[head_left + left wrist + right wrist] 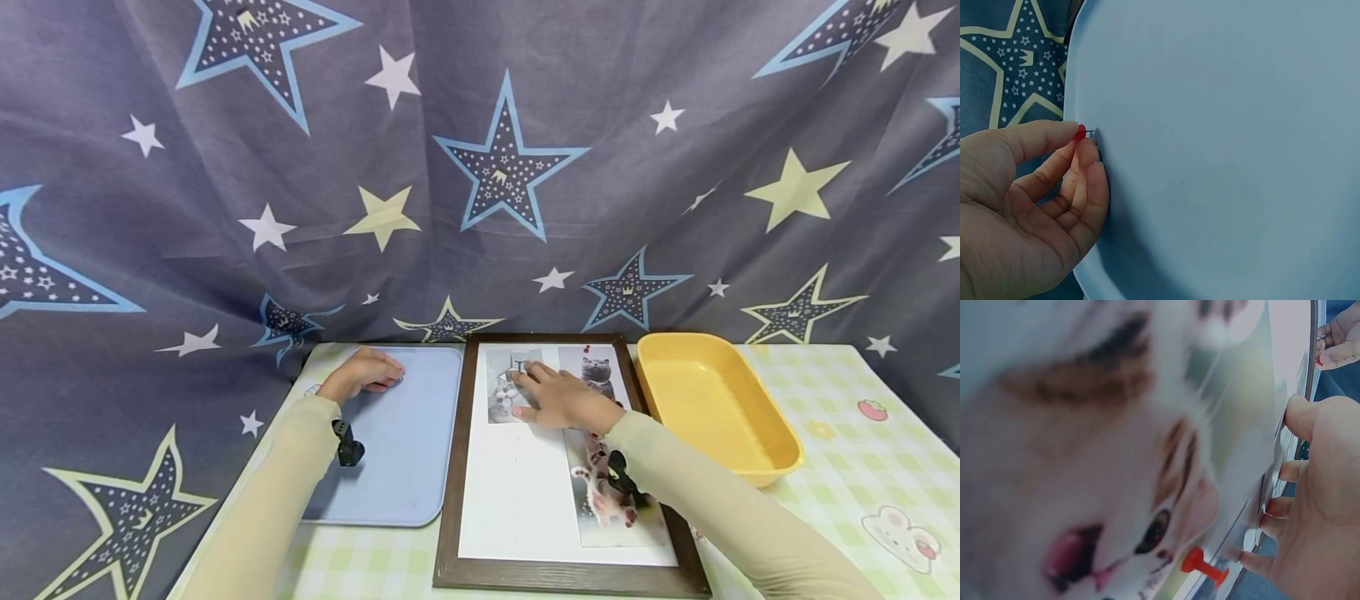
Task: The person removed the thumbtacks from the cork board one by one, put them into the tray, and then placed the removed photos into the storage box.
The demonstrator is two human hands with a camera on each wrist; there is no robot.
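Left hand: over the blue tray; its grip is narrow, your thumb and fingertips pinching 1 red pin by the head.
Pin's long axis: the needle points away from your fingertips, out over the tray; you cannot tell whether its tip touches the surface.
Right hand: its grip is wide, with nothing seen held in it; your fingers are spread and their tips rest on the gray picture.
Gray picture: near the top left of the white board, inside the brown frame.
Pin to picture: as you face the board, the pin is to the left of the gray picture, with part of the tray and the frame's left rail between the 2. Your right hand is the nearer to the picture, while your left has the pin; that sideways gap looks like the relation that counts.
Cat picture: just right of the gray picture, with 1 more pin at its top.
Kitten picture: below the cat picture, its upper right part under your right sleeve; your right wrist view shows 1 pin near its edge.
Yellow bin: just right of the frame on the desk.
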